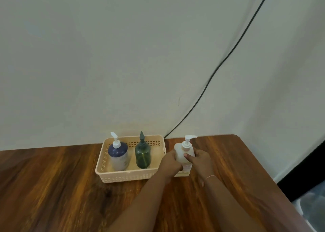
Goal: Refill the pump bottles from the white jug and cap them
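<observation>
A cream pump bottle (182, 154) with a white pump head stands on the wooden table just right of the basket. My left hand (171, 164) grips its left side and my right hand (201, 159) grips its right side, thumb on the front. In the beige basket (123, 178) stand a blue-and-white pump bottle (118, 155) on the left and a dark green bottle (143, 155) with a pointed cap on the right. No white jug is in view.
The wooden table (70, 196) meets a pale wall at the back. A black cable (219, 69) runs down the wall to the table behind the basket. The table's right edge drops off near a dark floor area (307, 187).
</observation>
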